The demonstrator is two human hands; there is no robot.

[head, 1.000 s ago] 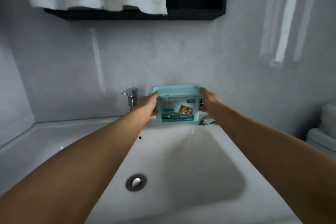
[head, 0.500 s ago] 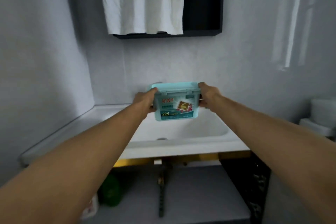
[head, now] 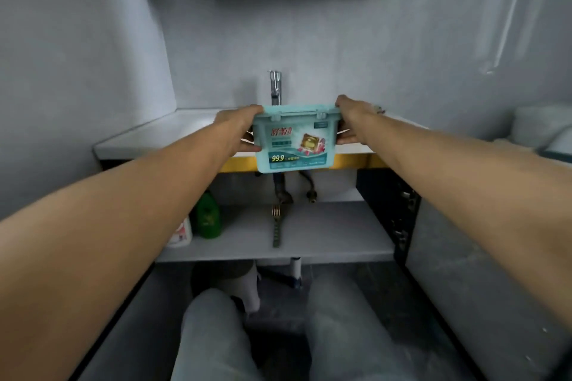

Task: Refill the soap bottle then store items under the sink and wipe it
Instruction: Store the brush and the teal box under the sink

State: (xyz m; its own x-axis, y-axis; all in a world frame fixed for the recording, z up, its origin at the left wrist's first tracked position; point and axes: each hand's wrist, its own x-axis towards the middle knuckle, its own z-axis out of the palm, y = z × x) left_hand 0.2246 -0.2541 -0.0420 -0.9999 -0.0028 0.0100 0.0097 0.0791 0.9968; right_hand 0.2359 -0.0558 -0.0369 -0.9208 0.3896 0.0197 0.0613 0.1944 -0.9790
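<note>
Now the left grip (head: 240,130) and right grip (head: 349,125) clamp the teal box (head: 294,141) at its nine and three o'clock ends. It is held before the sink (head: 139,139) edge, above the shelf (head: 328,235).

Both arms bare, stretched forward, nearly straight, converging toward centre. Left grip (head: 240,130) holds left end of box (head: 295,139): digits curled round it, one at lid corner, others lower on side. Right grip (head: 351,124) mirrors it on right end, one digit at lid corner, fingertips (head: 342,141) showing lower down. Wrists at about same height. 2 knees in grey trousers, bent, low between forearms.
</note>
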